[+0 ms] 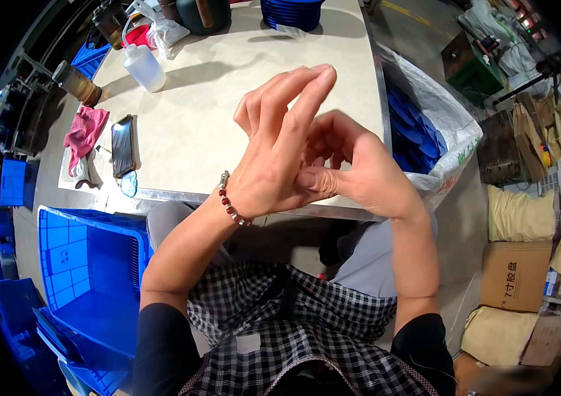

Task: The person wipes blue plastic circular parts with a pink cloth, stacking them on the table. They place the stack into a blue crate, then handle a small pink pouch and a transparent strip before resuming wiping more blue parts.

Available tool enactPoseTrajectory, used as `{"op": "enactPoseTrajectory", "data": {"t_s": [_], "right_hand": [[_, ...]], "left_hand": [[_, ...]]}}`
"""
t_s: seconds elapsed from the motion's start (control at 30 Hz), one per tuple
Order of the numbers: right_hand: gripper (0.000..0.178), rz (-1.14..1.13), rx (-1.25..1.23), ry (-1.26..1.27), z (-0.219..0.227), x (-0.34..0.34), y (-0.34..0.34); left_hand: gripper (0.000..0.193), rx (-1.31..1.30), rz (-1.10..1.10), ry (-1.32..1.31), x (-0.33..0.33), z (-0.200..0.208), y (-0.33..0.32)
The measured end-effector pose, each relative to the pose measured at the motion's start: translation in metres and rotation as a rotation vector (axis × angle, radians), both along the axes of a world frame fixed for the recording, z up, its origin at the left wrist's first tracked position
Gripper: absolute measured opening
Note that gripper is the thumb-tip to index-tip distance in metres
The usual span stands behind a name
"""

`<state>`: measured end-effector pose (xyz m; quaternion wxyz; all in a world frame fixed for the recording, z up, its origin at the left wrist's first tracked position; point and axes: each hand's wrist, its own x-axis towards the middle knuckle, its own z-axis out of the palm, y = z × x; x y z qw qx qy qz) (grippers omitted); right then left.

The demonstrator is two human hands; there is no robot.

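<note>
Both hands are raised together above the near edge of the pale table (pixel 194 138). My left hand (pixel 270 148) has its fingers stretched out and slightly bent, with a beaded bracelet (pixel 229 201) round the wrist. Against its palm side, my right hand (pixel 373 168) is closed, its fingers curled and its thumb pressed at the base of the left hand. The left thumb is mostly hidden there. I see no object between the hands.
Left on the table are a phone (pixel 123 146), a pink cloth (pixel 85 132) and a white squeeze bottle (pixel 143 68). A stack of blue discs (pixel 291 13) stands at the back. A white sack (pixel 455 129) holds blue pieces at right; a blue crate (pixel 92 264) sits lower left.
</note>
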<state>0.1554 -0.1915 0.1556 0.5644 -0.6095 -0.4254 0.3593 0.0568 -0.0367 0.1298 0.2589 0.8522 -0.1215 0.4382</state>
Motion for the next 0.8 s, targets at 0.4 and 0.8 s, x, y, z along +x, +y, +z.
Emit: {"op": "enactPoseTrajectory", "data": {"t_s": [0.4, 0.8], "right_hand": [[0.057, 0.477, -0.011, 0.633, -0.05, -0.012, 0.014], [0.03, 0.349, -0.066, 0.869, -0.063, -0.028, 0.019]], "left_hand": [[0.122, 0.12, -0.074, -0.294, -0.005, -0.008, -0.006], [0.163, -0.086, -0.116, -0.251, -0.004, -0.009, 0.009]]}}
